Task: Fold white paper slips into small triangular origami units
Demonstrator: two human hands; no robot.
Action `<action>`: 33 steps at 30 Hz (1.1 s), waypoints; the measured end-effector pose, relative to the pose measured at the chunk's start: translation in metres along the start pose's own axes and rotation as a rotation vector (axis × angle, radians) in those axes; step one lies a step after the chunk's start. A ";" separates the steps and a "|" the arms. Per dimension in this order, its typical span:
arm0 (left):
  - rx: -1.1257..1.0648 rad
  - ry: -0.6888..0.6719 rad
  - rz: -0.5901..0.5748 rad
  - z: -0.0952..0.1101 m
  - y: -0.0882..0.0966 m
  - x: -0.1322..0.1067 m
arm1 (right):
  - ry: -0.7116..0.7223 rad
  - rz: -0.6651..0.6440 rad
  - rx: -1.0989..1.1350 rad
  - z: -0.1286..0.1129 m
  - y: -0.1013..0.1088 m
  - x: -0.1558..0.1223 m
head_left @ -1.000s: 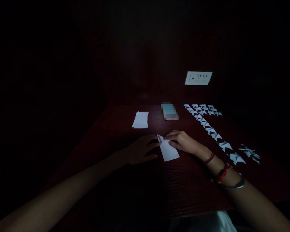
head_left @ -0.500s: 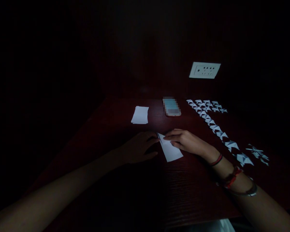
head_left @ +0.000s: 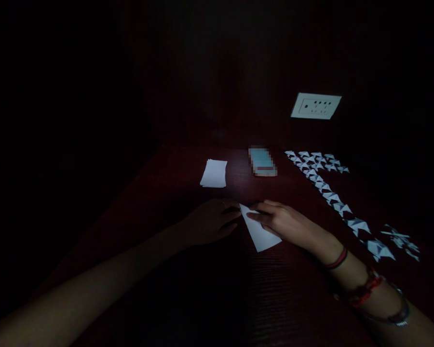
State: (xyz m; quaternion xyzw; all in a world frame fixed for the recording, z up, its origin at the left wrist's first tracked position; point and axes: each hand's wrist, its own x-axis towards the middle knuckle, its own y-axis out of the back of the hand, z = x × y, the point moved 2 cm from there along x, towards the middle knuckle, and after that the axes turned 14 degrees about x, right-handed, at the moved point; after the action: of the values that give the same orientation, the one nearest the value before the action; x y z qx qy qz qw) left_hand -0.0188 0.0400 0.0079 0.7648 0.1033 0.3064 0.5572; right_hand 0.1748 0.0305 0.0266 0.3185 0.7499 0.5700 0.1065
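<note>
One sheet [head_left: 262, 239]: I have it on the table [head_left: 282, 289], between the hands.
Right hand [head_left: 280, 220]: fingers reach over the sheet's upper part, touching it; whether they pinch or only press, I cannot tell.
Left hand [head_left: 211, 222]: in shadow, loosely open, thumb apart from the fingers, fingertips at the sheet's far corner.
Beyond: stack [head_left: 214, 173], phone [head_left: 262, 161].
Right side: folded papers [head_left: 332, 197] in rows, scraps [head_left: 398, 236] nearby.
</note>
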 end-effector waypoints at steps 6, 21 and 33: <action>-0.054 0.020 0.009 -0.001 0.001 -0.002 | -0.026 0.030 0.010 -0.001 -0.003 -0.001; 0.019 0.034 -0.082 -0.001 -0.007 -0.001 | 0.019 -0.022 -0.087 0.000 -0.003 -0.001; 0.042 0.043 -0.118 -0.004 -0.010 -0.001 | 0.033 0.019 0.296 0.014 0.006 0.001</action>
State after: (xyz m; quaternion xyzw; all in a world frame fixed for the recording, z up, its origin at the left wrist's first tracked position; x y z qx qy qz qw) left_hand -0.0199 0.0458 -0.0008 0.7623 0.1665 0.2869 0.5558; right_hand 0.1835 0.0426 0.0273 0.3283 0.8245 0.4591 0.0408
